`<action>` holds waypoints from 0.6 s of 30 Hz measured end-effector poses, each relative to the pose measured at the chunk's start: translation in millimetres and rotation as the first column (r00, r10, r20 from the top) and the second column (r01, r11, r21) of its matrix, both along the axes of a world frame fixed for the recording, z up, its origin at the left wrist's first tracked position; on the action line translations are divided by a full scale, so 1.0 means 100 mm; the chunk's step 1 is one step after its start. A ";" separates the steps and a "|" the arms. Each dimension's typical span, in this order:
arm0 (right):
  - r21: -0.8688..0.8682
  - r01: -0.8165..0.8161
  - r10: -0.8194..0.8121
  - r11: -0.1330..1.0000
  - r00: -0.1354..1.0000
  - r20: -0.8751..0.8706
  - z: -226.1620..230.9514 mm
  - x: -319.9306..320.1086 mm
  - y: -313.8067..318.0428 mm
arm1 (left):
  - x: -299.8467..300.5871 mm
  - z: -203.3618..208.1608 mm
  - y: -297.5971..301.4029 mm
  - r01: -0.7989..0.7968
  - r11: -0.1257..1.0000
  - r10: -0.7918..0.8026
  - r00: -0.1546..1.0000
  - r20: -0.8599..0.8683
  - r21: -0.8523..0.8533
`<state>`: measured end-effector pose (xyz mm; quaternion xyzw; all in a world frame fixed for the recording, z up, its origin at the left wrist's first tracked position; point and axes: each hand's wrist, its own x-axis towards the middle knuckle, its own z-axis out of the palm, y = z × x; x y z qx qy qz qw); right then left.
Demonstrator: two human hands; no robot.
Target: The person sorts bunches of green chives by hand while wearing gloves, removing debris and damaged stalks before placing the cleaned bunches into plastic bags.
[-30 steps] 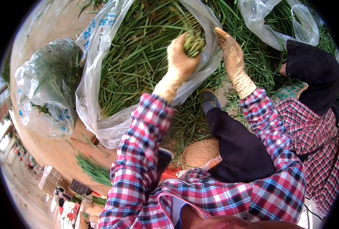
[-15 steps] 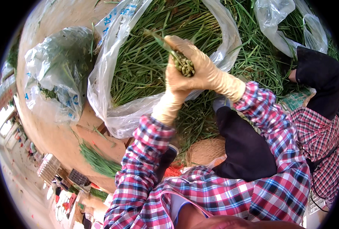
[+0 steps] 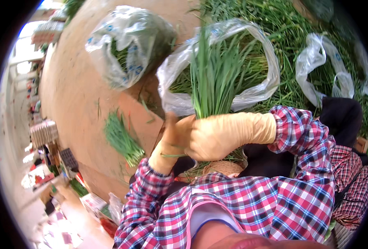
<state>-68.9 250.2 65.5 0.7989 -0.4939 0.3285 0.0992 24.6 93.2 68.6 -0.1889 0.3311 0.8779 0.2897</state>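
Observation:
A bunch of green chives stands with its long leaves pointing away from me, in front of the plastic bag. My right hand, in a pale yellow glove, is wrapped round its lower end, which the fingers hide. Pressed close beside it on the left is my gloved left hand; motion smears its fingers, so its grip is unclear. A thin green strand crosses below the left palm. Behind the bunch, the clear plastic bag lies open with more chives inside.
A tied-looking clear bag of greens sits at the far left. Another chive bunch lies on the brown floor by my left arm. Loose greens heap at the back right, near another bag and a person in a checked garment.
The bunch was held with its cut ends toward me; now it points leaves away. Both hands have come nearer my body, and the view has swung so the bags sit farther right.

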 end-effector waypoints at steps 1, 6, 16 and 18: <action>-0.034 -0.048 0.046 0.998 0.996 -0.071 -0.11 0.09 -0.07 | -0.03 -0.04 0.04 0.041 0.930 -0.018 0.998 0.065 -0.366; 0.175 -0.216 0.264 0.961 0.903 -0.338 -0.48 0.48 -0.25 | 0.09 -0.40 0.07 0.024 0.975 -0.023 1.000 0.008 -0.221; 0.380 0.206 -0.421 0.902 0.223 0.879 -1.55 0.06 0.10 | 0.40 -1.66 -0.33 -0.207 0.697 -0.228 0.844 -0.486 -0.687; 0.267 -0.060 -0.269 0.962 -0.035 0.963 -1.45 0.33 -0.25 | 0.43 -2.04 -0.26 -0.290 0.385 -0.493 0.738 -0.461 -0.876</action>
